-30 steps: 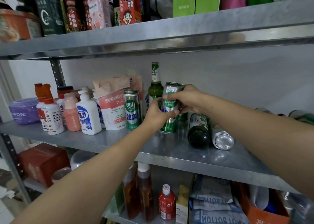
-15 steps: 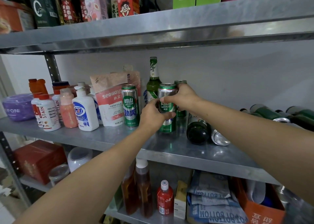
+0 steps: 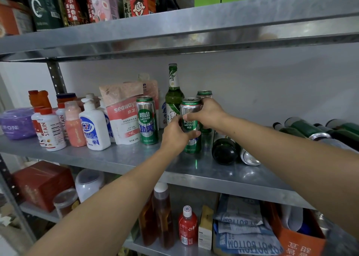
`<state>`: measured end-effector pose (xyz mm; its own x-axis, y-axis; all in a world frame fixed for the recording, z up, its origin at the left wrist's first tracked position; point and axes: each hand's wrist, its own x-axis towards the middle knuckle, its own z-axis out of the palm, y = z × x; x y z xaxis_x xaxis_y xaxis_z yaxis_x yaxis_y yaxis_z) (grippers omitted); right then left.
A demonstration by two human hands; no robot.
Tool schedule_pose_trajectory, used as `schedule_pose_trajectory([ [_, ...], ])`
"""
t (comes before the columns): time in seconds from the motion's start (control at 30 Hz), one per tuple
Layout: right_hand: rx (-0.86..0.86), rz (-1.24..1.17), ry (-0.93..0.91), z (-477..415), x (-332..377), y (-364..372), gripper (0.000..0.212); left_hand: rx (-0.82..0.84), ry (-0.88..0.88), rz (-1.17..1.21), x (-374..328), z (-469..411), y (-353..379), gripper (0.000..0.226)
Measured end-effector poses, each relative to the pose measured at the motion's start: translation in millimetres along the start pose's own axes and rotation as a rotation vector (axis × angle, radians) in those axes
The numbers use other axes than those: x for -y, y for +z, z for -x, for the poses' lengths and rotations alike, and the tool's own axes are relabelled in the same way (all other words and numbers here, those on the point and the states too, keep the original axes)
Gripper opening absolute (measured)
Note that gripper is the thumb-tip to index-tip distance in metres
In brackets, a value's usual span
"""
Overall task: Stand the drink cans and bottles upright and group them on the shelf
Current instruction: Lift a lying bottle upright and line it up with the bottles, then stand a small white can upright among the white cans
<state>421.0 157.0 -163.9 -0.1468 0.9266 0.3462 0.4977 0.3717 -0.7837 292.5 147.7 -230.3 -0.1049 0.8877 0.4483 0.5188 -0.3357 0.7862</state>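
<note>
A green and silver Laoshan beer can stands upright on the metal shelf. My left hand grips its front and my right hand wraps its upper right side. A second upright can stands to the left. A tall green beer bottle and a third can stand just behind. To the right a dark green bottle and a silver can lie on their sides. Further right, several bottles lie flat.
Cleaning bottles, a refill pouch and a purple tub fill the shelf's left part. The upper shelf hangs low overhead, loaded with cartons. Bottles, papers and an orange box sit on the shelf below.
The held can was tilted and is now set upright on the shelf, both hands still on it. The camera has shifted slightly, bringing the lying bottles at right into view.
</note>
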Motion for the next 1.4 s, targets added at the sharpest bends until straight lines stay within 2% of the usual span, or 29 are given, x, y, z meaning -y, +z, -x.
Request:
schedule_pose_trajectory([
  [0.37, -0.02, 0.012, -0.012, 3.4, -1.6, 5.1, 0.048, 0.032, -0.007, -0.021, -4.5, 7.5, -1.8, 0.073],
  [0.5, -0.013, 0.003, -0.004, 4.2, -0.1, 4.7, 0.049, 0.062, -0.044, -0.101, -10.2, 9.0, -6.2, 0.062],
  [0.6, 0.063, -0.001, 0.027, 0.3, 1.2, -1.9, 0.048, 0.138, -0.091, -0.342, -17.6, 8.3, -15.5, 0.044],
  [0.67, 0.073, 0.027, 0.042, -0.9, 6.4, -15.2, 0.057, 0.15, -0.091, -0.63, -31.8, 13.8, -27.9, 0.055],
  [0.73, 0.03, 0.061, 0.069, 0.6, 14.5, -36.4, 0.076, 0.114, -0.032, -0.784, -52.2, 21.2, -39.5, 0.069],
  [0.83, -0.021, 0.023, 0.119, 2.3, 20.5, -70.5, 0.089, 0.066, 0.126, -0.655, -89.3, 32.6, -44.2, 0.064],
  [0.97, -0.079, -0.021, 0.164, 4.7, 13.6, -98.9, 0.081, 0.086, 0.277, -0.398, -130.6, 35.8, -10.5, 0.045],
  [1.07, -0.1, 0.016, 0.203, 6.8, 1.7, -109.6, 0.062, 0.195, 0.21, -0.41, -139.1, 24.1, 27.4, 0.036],
  [1.2, -0.1, 0.067, 0.253, 4.8, -19.2, -122.7, 0.031, 0.314, 0.017, -0.451, -127.4, 6.0, 64.4, 0.051],
  [1.4, -0.086, 0.098, 0.382, -18.3, -50.2, -139.9, 0.039, 0.309, -0.059, -0.477, -136.9, -34.5, 94.4, 0.038],
])
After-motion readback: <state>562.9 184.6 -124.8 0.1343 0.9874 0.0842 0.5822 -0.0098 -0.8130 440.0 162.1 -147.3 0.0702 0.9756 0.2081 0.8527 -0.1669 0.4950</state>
